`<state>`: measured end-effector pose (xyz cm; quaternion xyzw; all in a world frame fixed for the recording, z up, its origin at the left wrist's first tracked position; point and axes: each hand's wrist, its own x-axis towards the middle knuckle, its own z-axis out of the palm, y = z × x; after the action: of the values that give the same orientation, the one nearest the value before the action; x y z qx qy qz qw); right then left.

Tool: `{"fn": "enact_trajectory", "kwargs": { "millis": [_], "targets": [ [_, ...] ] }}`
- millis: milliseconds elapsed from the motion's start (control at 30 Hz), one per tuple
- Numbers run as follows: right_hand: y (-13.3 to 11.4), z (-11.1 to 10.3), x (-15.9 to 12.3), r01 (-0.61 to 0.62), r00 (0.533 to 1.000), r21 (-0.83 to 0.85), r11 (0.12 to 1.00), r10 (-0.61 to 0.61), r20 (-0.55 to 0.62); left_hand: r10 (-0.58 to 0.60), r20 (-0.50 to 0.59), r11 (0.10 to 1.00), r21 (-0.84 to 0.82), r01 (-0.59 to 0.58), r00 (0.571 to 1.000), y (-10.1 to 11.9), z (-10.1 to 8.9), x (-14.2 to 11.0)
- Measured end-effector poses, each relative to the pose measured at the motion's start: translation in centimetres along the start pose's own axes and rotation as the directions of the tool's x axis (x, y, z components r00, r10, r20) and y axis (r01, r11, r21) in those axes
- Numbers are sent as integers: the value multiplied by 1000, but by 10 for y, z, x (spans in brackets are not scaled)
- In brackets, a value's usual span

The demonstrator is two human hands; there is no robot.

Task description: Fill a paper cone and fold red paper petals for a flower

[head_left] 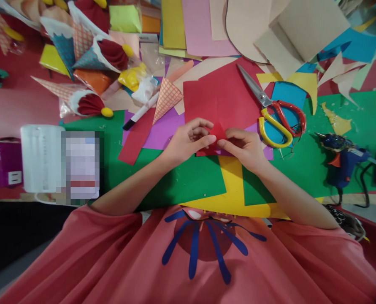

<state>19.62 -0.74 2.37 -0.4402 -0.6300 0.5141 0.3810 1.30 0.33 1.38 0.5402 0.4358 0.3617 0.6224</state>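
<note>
Between both hands is a small piece of red paper [218, 131], which looks folded. My left hand [192, 137] pinches its left side between thumb and fingers. On the opposite side, the thumb and forefinger of my right hand [246, 147] grip the same paper. Beneath them lies a larger red sheet [200, 101], partly covered by the hands. Scissors [263, 99] with one red and one yellow handle rest to the right of it. A checkered paper cone [168, 99] and a marker [142, 110] lie to the left.
Several finished paper cones [94, 55] crowd the upper left. A glue gun [346, 160] sits on the green sheet [314, 169] at right, its cord trailing forward. A phone [82, 164] and a white box-like device [42, 158] stand at left. Paper sheets [200, 29] pile up behind.
</note>
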Motion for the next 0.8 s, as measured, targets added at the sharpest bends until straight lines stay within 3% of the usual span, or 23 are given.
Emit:
{"fn": "enact_trajectory", "kwargs": {
  "millis": [167, 300, 433, 633, 800],
  "targets": [
    [2, 2, -2, -73, 997, -20, 997, 73, -8, 239, -84, 958, 182, -221, 967, -2, -1, -2],
    [3, 2, -2, -42, 997, 59, 997, 46, -68, 309, -66, 933, 213, -289, 949, -4, 0, -4],
    [4, 2, -2, 17, 995, 62, 998, -11, -98, 265, -93, 956, 152, -249, 960, -5, 1, -5],
    [4, 1, -3, -47, 990, 69, 997, 56, -128, 80, 16, 969, 233, -82, 997, 2, 0, -5],
    [4, 0, -1, -133, 989, 132, 982, 140, -46, 81, 6, 960, 267, -80, 997, 6, 0, -6]
  ]
}}
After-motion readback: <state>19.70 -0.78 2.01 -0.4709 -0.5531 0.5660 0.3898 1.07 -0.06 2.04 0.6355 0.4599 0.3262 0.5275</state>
